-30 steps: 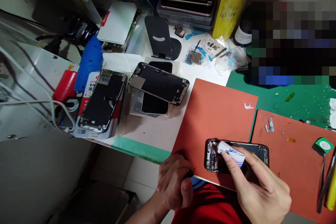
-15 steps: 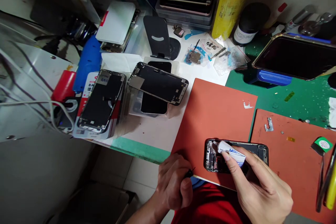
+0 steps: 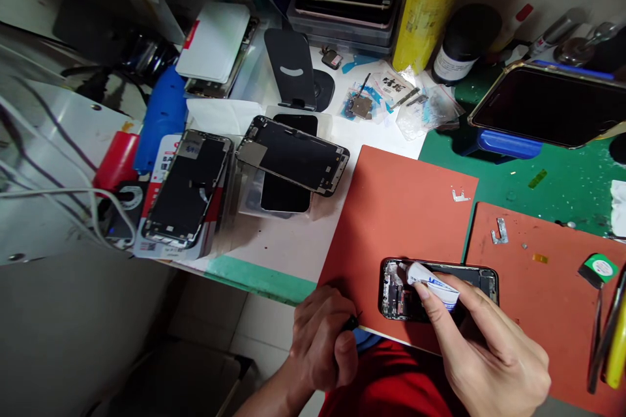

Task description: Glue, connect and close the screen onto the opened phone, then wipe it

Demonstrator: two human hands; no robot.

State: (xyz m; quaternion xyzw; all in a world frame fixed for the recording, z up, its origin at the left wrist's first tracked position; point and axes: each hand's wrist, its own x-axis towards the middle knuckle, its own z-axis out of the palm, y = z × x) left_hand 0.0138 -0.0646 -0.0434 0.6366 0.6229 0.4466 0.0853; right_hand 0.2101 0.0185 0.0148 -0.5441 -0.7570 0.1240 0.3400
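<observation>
Green worktop (image 3: 513,189) strewn with phone parts, an opened phone (image 3: 403,303) lying near the close edge of an orange mat (image 3: 401,208).
From where I stand, the right hand (image 3: 489,352) pinches a white-and-blue tube (image 3: 440,288) between thumb and fingers, its narrow end over the phone's left end; whether it touches, I can't tell. The left hand (image 3: 325,339), by the mat's near left corner, is curled tight around a small dark tool (image 3: 351,323), mostly hidden, its thin tip poking out. Farther left, a detached display panel (image 3: 296,159) lies slantwise across another phone (image 3: 286,193). On the far side stands a yellow can (image 3: 430,13), right of a black phone stand (image 3: 292,71).
</observation>
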